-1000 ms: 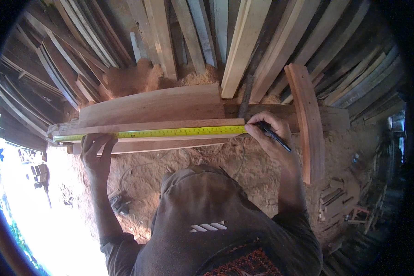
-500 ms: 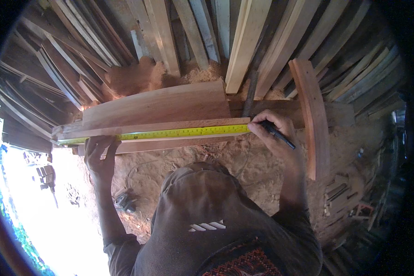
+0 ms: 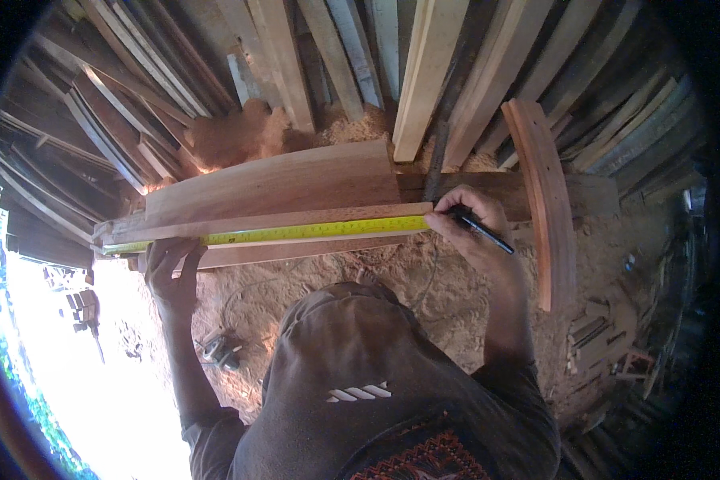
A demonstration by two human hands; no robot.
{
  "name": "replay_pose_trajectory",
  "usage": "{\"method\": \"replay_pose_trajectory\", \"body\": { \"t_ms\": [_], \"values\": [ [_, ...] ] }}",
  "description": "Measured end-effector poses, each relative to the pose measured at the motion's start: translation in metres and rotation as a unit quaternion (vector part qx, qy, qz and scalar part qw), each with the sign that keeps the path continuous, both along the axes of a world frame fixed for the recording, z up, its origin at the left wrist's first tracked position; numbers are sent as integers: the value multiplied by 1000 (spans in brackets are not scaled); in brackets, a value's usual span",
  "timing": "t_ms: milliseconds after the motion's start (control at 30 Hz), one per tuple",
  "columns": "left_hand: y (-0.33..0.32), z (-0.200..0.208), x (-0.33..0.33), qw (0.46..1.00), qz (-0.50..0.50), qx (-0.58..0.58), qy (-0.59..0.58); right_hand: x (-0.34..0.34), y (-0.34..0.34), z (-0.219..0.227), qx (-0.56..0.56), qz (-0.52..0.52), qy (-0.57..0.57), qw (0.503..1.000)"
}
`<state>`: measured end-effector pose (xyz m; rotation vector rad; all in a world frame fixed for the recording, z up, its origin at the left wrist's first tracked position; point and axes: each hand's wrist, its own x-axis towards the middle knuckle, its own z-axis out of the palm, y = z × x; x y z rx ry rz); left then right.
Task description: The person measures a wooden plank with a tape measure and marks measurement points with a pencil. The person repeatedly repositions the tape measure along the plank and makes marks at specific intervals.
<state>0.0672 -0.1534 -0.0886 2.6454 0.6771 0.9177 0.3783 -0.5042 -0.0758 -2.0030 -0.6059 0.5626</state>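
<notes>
A yellow tape measure (image 3: pixel 320 230) lies stretched along a narrow wooden board (image 3: pixel 320 218). Near the left end, the fingers of my left hand (image 3: pixel 172 272) curl over the tape and the board's near edge. My right hand (image 3: pixel 474 228) pinches the tape's right end at the board's end. Tucked in that same hand, a black marker (image 3: pixel 488 234) points down and to the right. A wider, curved-edge plank (image 3: pixel 280 180) rests just behind the narrow board. The tape's far left end blurs against the bright floor.
Under these pieces runs a thick beam (image 3: pixel 592 196). A curved wooden piece (image 3: pixel 546 200) lies across it at the right. Long timbers (image 3: pixel 432 72) lean behind, with a sawdust heap (image 3: pixel 244 136) at their feet. A power tool (image 3: pixel 220 350) sits on the dusty ground.
My right hand has shifted slightly left and up with the tape end and marker. My left hand stays nearly where it was.
</notes>
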Motion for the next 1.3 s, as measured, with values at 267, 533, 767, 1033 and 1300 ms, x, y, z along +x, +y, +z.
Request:
{"method": "replay_pose_trajectory", "body": {
  "t_ms": [267, 533, 767, 1033, 1300],
  "values": [
    [0, -3, -1, 1000, 17, -12, -3, -1, 2, -1, 23, 4, 5, 1000],
    [0, -3, 0, 1000, 18, -17, 1, -1, 3, -8, 70, 6, 18, 997],
    [0, 1, 4, 1000, -5, 8, -14, 2, 3, -8, 60, 3, 54, 997],
    [2, 0, 2, 1000, -1, -5, -16, -1, 7, -6, 75, 4, 38, 996],
    [8, -4, -1, 1000, 1, -15, -12, 0, 10, -4, 71, 8, 66, 995]
  ]
}}
